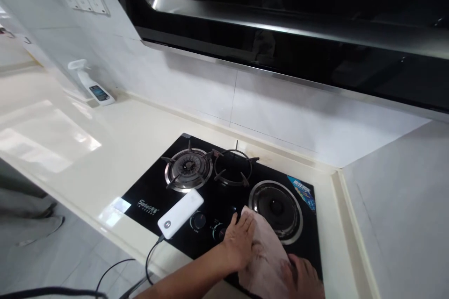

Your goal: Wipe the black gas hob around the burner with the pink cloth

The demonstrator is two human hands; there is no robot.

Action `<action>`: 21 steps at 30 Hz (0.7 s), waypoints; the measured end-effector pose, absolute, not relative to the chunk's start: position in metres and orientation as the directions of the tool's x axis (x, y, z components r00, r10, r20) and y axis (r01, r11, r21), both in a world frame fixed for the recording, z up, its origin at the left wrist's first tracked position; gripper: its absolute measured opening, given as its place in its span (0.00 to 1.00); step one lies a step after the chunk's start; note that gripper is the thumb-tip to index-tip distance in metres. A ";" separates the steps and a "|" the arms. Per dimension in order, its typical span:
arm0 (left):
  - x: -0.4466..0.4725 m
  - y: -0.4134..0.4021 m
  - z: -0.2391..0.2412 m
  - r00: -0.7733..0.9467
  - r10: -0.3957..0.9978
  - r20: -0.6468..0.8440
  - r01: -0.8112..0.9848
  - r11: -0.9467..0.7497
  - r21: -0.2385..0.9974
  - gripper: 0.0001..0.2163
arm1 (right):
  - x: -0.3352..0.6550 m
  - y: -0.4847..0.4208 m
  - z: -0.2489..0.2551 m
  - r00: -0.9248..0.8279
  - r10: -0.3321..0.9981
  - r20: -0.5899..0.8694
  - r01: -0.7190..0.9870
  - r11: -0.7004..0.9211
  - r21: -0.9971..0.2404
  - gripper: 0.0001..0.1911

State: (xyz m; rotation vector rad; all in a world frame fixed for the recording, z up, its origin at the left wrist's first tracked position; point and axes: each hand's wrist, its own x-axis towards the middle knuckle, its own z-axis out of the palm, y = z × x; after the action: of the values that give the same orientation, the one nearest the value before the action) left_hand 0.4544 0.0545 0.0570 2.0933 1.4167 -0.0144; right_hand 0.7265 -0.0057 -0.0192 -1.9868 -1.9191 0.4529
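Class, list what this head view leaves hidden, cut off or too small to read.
Head view:
Right hand: cut off by the bottom edge.
Stove glass under the cloth: hidden.
Spray bottle label: too small.
Cable end: past the bottom edge.

One head view only, looking forward and down, tilted, from the counter (115, 149) front, close over the hob (224, 191). Left hand (240, 239) and right hand (306, 279) sat at the frame's bottom edge — wall (280, 112) and hood (280, 51) ahead, floor (70, 252) far left.
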 end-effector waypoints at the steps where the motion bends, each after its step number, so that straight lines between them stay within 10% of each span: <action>1: 0.456 0.057 0.055 0.417 0.844 -0.337 0.856 -0.239 0.459 0.35 | 0.719 -0.002 -0.016 0.020 1.000 0.023 0.898 -0.008 -0.440 0.23; 21: 0.464 0.152 0.048 0.446 0.875 -0.189 0.881 -0.393 0.263 0.34 | 0.628 0.021 -0.018 -0.058 0.960 0.272 0.960 0.128 -0.248 0.22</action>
State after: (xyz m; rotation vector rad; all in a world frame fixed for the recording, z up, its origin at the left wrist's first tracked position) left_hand 0.4637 0.1521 0.0482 2.3793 1.5002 -0.0280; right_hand 0.6277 0.0213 -0.0177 -1.8580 -2.0471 0.0007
